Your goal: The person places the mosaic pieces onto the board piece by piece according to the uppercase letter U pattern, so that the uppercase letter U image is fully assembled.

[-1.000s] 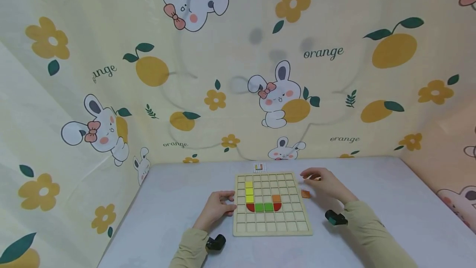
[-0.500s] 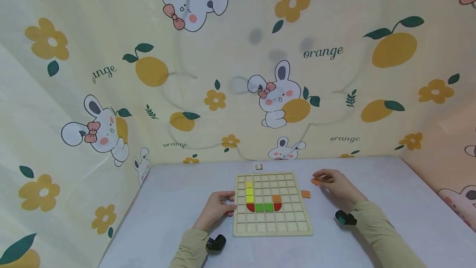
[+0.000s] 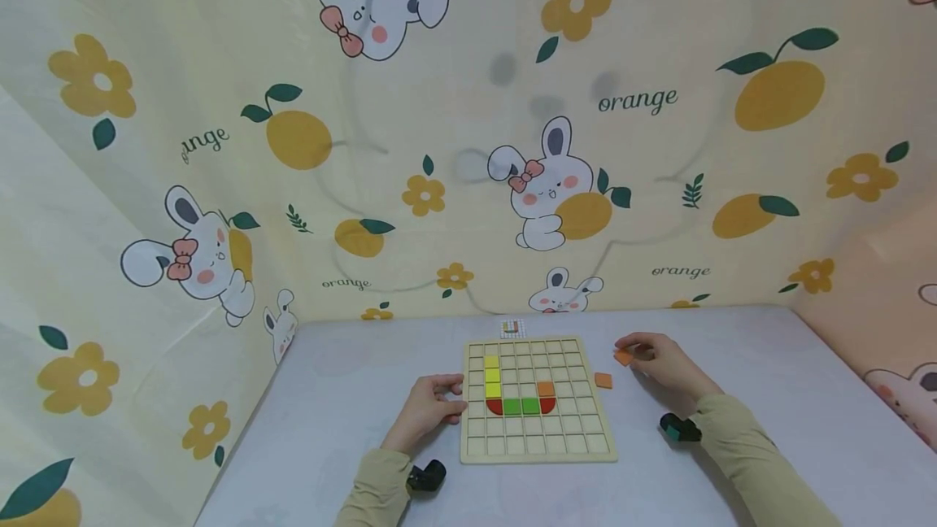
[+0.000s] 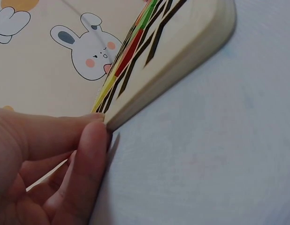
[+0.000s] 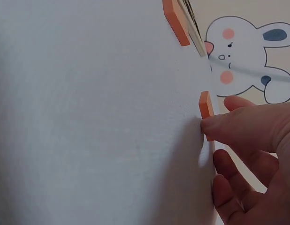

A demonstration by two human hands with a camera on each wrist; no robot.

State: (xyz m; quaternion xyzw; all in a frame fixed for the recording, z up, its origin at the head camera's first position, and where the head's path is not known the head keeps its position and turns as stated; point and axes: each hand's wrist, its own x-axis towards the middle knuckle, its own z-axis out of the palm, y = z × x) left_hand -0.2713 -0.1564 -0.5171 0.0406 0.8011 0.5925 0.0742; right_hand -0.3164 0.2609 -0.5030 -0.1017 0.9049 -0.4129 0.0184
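Note:
A wooden grid board lies on the table, holding a column of yellow square tiles, green squares, red rounded corner pieces and an orange square. My left hand rests its thumb and index fingertip against the board's left edge. Right of the board, my right hand pinches an orange square tile between thumb and fingers. In the right wrist view the tile is tilted, close over the table, partly covered by the thumb.
Another orange square tile lies right beside the board's right edge. Behind the board is a small pattern card with a coloured figure on a grid. A printed curtain rises behind the white table.
My right hand has moved right, away from the board's upper right corner, then stayed there. The orange tile in its fingers now shows more clearly. The left hand stays at the board's edge.

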